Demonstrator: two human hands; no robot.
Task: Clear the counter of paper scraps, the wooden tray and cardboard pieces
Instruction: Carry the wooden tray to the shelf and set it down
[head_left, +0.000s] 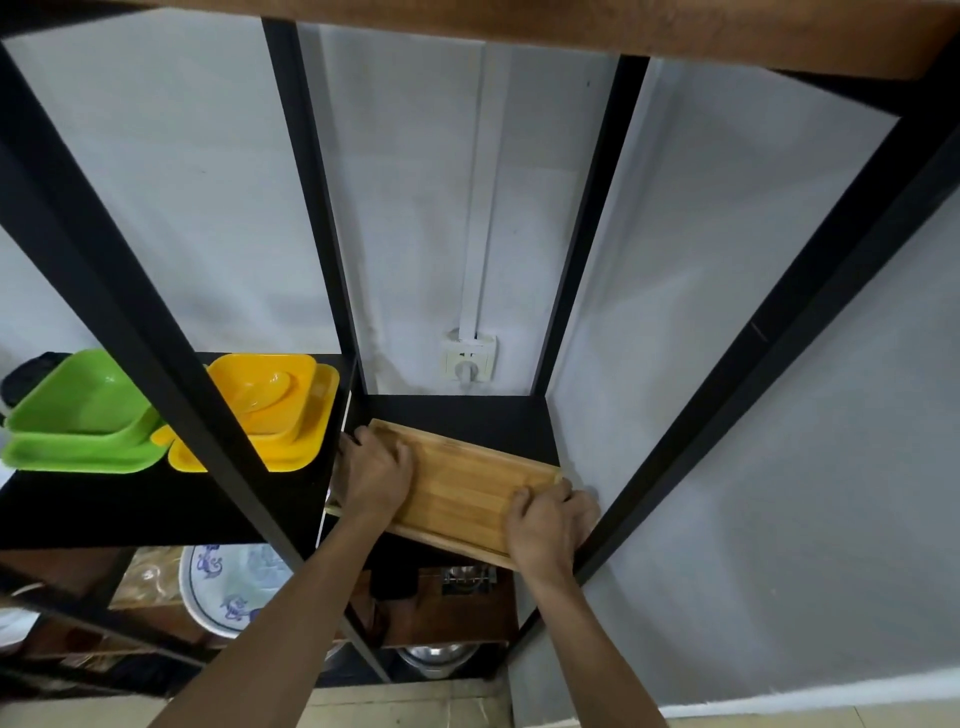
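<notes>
On the black shelf (467, 410) of the rack lies the wooden tray (457, 488), its near edge sticking out over the shelf front. The right hand (550, 525) grips the tray's near right corner; the left hand (374, 473) holds its left end. Behind the tray, a wall socket (469, 357)

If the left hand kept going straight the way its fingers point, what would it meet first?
The left hand lies on the wooden tray, fingers pointing along the black shelf toward the back. It would likely meet the grey wall near the socket; depth is unclear.
</notes>
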